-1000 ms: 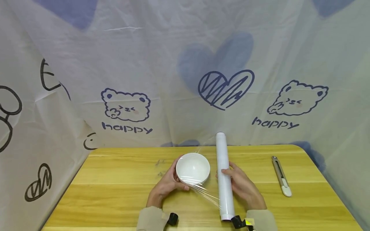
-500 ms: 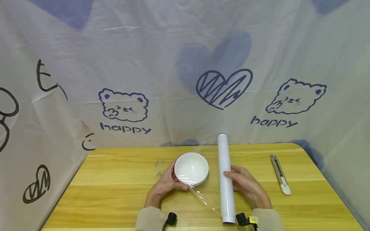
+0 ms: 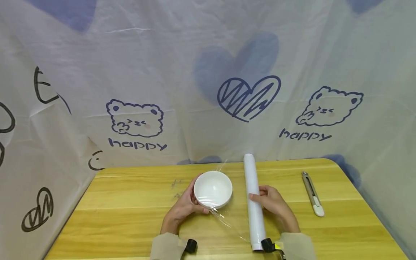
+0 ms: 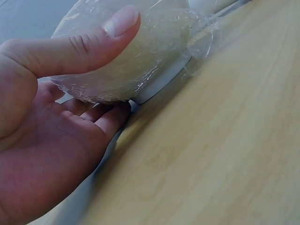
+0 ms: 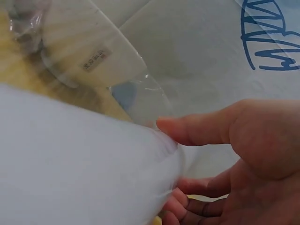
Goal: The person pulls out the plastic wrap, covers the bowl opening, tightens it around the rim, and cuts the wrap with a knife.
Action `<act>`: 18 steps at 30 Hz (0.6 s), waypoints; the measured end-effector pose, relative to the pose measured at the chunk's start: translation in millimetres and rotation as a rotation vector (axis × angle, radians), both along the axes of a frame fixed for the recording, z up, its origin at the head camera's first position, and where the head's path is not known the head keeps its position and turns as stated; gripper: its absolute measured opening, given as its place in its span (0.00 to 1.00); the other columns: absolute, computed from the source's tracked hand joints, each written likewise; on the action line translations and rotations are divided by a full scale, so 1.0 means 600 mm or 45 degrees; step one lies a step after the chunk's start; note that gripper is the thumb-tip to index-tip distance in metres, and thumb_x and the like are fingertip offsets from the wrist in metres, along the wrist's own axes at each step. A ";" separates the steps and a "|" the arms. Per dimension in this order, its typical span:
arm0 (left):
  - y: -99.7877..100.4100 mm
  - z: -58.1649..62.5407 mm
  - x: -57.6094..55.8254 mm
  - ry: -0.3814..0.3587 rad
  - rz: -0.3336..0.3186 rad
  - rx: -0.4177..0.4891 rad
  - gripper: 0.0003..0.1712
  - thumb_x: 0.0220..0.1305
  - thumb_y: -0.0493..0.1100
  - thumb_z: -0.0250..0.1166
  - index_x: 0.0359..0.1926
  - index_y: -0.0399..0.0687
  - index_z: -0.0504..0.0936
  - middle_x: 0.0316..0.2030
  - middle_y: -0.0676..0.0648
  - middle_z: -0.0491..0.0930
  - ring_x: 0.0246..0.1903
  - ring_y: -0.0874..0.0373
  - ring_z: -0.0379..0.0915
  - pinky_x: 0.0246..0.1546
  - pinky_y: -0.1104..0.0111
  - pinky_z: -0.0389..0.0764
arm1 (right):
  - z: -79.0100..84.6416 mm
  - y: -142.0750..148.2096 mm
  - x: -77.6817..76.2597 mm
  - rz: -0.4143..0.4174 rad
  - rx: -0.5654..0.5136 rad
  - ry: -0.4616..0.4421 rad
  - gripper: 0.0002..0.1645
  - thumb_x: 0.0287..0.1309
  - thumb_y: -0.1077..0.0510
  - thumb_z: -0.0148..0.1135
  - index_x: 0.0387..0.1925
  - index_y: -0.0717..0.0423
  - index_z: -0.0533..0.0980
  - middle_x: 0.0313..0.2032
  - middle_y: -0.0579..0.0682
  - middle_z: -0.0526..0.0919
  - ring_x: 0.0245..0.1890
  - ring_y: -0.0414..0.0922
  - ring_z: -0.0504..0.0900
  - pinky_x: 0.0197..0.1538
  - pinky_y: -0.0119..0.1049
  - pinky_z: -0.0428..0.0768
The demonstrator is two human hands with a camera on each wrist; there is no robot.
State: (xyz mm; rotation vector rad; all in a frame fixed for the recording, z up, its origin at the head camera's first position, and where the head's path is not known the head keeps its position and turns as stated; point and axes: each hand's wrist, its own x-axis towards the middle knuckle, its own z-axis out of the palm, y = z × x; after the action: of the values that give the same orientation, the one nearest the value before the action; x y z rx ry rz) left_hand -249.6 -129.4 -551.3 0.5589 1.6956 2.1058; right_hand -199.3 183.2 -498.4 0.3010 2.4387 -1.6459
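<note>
A white bowl (image 3: 213, 189) stands near the middle of the table in the head view, with clear cling film over its front side. My left hand (image 3: 182, 209) grips its left side, thumb in front. In the left wrist view the thumb presses crinkled cling film (image 4: 140, 51) against the bowl, and fingertips reach under it. To the right, a long white roll of cling film (image 3: 251, 177) lies lengthwise. My right hand (image 3: 274, 206) holds its right side, thumb on top; in the right wrist view the fingers curl round the roll (image 5: 84, 164). A loose film strip (image 3: 224, 218) spans bowl and roll.
A grey and white utility knife (image 3: 313, 195) lies on the wooden table (image 3: 123, 216) at the right. Behind the table and along its sides hangs a pale printed cloth (image 3: 182, 90). A small printed label (image 5: 97, 58) shows in the right wrist view.
The film between bowl and roll has gone from tightly creased to looser. My right hand and the roll shifted slightly right, then a little back. My left hand keeps its hold on the bowl.
</note>
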 end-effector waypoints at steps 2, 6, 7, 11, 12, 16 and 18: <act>0.001 0.002 0.000 0.004 0.004 0.004 0.77 0.33 0.10 0.72 0.82 0.50 0.46 0.77 0.37 0.51 0.70 0.42 0.57 0.62 0.62 0.76 | -0.003 0.001 -0.001 -0.001 0.017 0.005 0.36 0.62 0.56 0.70 0.60 0.78 0.68 0.45 0.63 0.77 0.43 0.53 0.78 0.44 0.41 0.82; 0.001 0.001 0.001 0.009 0.003 -0.002 0.77 0.33 0.11 0.73 0.82 0.48 0.47 0.77 0.36 0.52 0.70 0.42 0.57 0.64 0.62 0.75 | -0.010 0.003 0.001 -0.006 0.043 -0.012 0.37 0.63 0.54 0.71 0.60 0.77 0.68 0.47 0.64 0.76 0.44 0.54 0.78 0.47 0.44 0.82; 0.002 0.000 0.001 0.006 0.000 -0.004 0.76 0.33 0.12 0.74 0.82 0.48 0.47 0.77 0.36 0.52 0.70 0.42 0.58 0.64 0.63 0.75 | -0.012 0.004 0.002 -0.011 0.044 -0.019 0.37 0.63 0.54 0.71 0.60 0.77 0.68 0.47 0.64 0.76 0.44 0.54 0.78 0.47 0.44 0.82; 0.002 -0.004 0.002 -0.006 -0.020 0.001 0.76 0.33 0.12 0.74 0.82 0.48 0.48 0.77 0.36 0.52 0.70 0.43 0.58 0.65 0.62 0.74 | -0.016 0.009 0.008 0.012 0.046 -0.024 0.39 0.63 0.52 0.72 0.62 0.77 0.68 0.46 0.62 0.77 0.44 0.52 0.77 0.46 0.42 0.81; 0.002 -0.004 0.002 -0.006 -0.022 0.006 0.76 0.32 0.12 0.74 0.82 0.48 0.47 0.77 0.36 0.52 0.69 0.43 0.58 0.65 0.62 0.74 | -0.016 0.010 0.009 0.032 0.050 -0.013 0.40 0.63 0.52 0.72 0.63 0.77 0.67 0.46 0.62 0.77 0.44 0.52 0.77 0.46 0.41 0.81; 0.001 -0.004 0.001 0.000 -0.008 0.016 0.78 0.32 0.11 0.73 0.82 0.48 0.46 0.76 0.35 0.52 0.69 0.42 0.58 0.65 0.62 0.73 | -0.011 0.027 0.007 0.092 0.117 0.073 0.41 0.67 0.49 0.68 0.67 0.76 0.65 0.47 0.61 0.78 0.46 0.52 0.77 0.46 0.41 0.82; -0.001 -0.004 0.000 -0.002 0.002 0.013 0.78 0.31 0.11 0.73 0.82 0.48 0.45 0.76 0.36 0.52 0.69 0.42 0.58 0.65 0.63 0.74 | -0.006 0.043 0.006 0.031 0.219 0.174 0.37 0.70 0.50 0.64 0.67 0.74 0.66 0.48 0.63 0.78 0.47 0.54 0.78 0.48 0.45 0.81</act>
State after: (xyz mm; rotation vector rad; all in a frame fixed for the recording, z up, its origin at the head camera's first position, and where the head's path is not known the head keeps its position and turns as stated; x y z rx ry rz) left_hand -249.6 -129.8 -553.5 0.5583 1.6862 2.1167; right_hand -195.5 209.3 -501.7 0.1876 2.6796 -1.4959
